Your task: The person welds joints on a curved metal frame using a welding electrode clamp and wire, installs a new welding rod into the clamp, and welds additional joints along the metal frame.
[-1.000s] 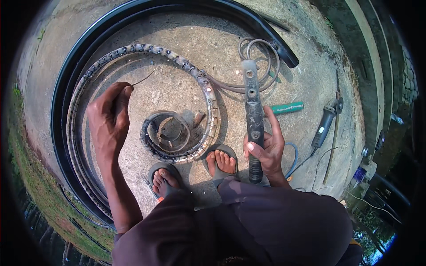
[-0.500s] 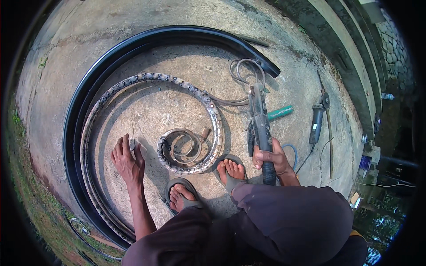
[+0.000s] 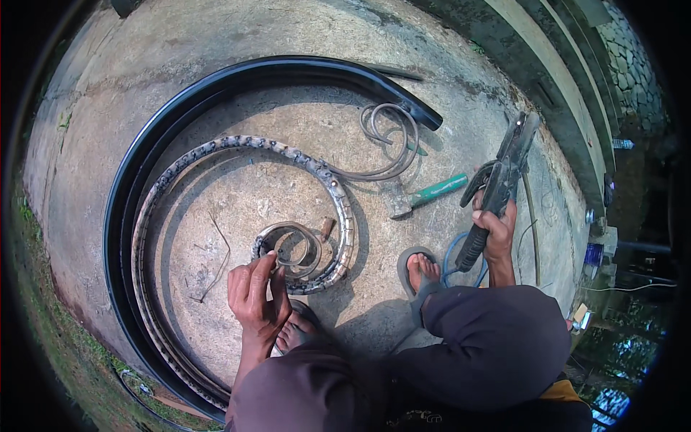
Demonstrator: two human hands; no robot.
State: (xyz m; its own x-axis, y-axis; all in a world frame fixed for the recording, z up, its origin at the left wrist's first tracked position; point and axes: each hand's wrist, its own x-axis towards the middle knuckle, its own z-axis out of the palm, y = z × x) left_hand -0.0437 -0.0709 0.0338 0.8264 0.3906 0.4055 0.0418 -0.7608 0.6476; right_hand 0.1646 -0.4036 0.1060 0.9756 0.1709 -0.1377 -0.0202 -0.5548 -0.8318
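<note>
Right hand (image 3: pixel 498 227): fingers wrapped round the handle of a black, elongated welding clamp (image 3: pixel 498 181), held above the concrete floor (image 3: pixel 461 86). Probably stiff, moderately heavy; best gripped there. Left hand (image 3: pixel 257 297): fingers bent near coiled, notched grey metal strip (image 3: pixel 344 216); cannot tell if pinching.

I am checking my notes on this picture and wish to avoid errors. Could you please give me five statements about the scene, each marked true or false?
1. The right hand holds a black clamp-like tool. True.
2. The green-handled hammer is in the left hand. False: the hammer lies on the concrete, to the right of the left hand.
3. A thin bent wire lies left of the small coil. True.
4. The wide black strip lies inside the segmented ring. False: the strip curves around outside the ring.
5. The right foot wears no sandal. False: a dark sandal is under it.
</note>
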